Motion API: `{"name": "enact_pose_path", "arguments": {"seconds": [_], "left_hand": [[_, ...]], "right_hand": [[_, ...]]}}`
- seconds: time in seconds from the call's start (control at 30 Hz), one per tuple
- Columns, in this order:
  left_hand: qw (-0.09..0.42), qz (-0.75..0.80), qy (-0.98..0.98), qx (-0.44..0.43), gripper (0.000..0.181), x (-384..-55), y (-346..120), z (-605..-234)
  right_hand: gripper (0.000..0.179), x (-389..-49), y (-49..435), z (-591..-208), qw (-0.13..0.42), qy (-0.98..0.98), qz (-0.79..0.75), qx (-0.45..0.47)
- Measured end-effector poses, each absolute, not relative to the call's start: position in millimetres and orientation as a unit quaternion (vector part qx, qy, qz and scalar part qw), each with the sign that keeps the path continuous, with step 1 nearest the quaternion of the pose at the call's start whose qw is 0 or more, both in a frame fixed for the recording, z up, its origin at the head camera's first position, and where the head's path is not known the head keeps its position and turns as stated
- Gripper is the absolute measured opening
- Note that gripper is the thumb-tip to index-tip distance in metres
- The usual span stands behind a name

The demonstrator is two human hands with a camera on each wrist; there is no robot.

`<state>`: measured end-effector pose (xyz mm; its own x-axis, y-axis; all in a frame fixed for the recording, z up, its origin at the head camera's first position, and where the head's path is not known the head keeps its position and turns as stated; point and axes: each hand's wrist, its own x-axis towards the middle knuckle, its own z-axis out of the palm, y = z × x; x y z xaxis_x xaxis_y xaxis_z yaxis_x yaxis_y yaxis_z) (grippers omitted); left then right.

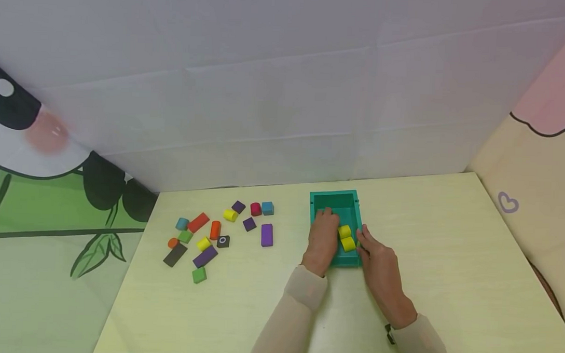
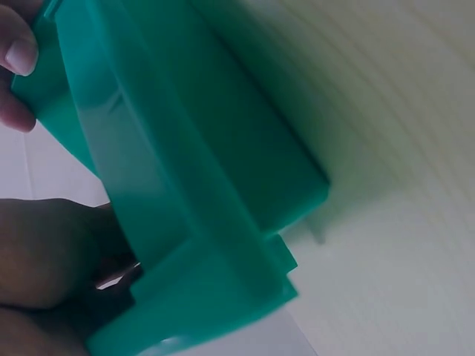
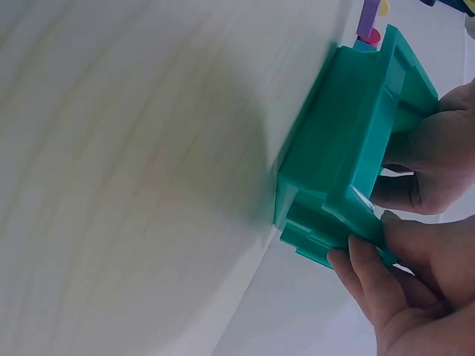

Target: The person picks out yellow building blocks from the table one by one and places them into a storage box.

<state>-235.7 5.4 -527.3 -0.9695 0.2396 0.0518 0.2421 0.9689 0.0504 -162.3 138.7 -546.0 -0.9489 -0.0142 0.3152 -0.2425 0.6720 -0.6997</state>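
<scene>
Bench (image 1: pixel 448 255), pale and wood-grained, spreads before you, its far edge backed by a creased white sheet (image 1: pixel 266 113), printed panels (image 1: pixel 533 227) flanking both sides. Near that edge stands the teal bin (image 1: pixel 349 259), two yellow blocks (image 1: pixel 348 243) inside; bench surface stretches from it to the right edge, while colored blocks (image 1: pixel 215 229) scatter left. Your right grip (image 1: pixel 383 271) pinches the bin's side, nearly closed; your left grip (image 1: pixel 324 237) reaches inside, fingertips hidden, its opening and any hold impossible to tell.
</scene>
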Motion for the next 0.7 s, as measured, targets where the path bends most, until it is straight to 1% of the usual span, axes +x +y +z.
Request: {"name": "enact_pose_path", "arguments": {"seconds": [0.7], "left_hand": [[0.002,-0.006,-0.992,-0.125,0.018,-235.0,9.6,-526.4]], "right_hand": [[0.051,-162.2,139.2,-546.6,0.146,-0.902,0.400,0.078]]}}
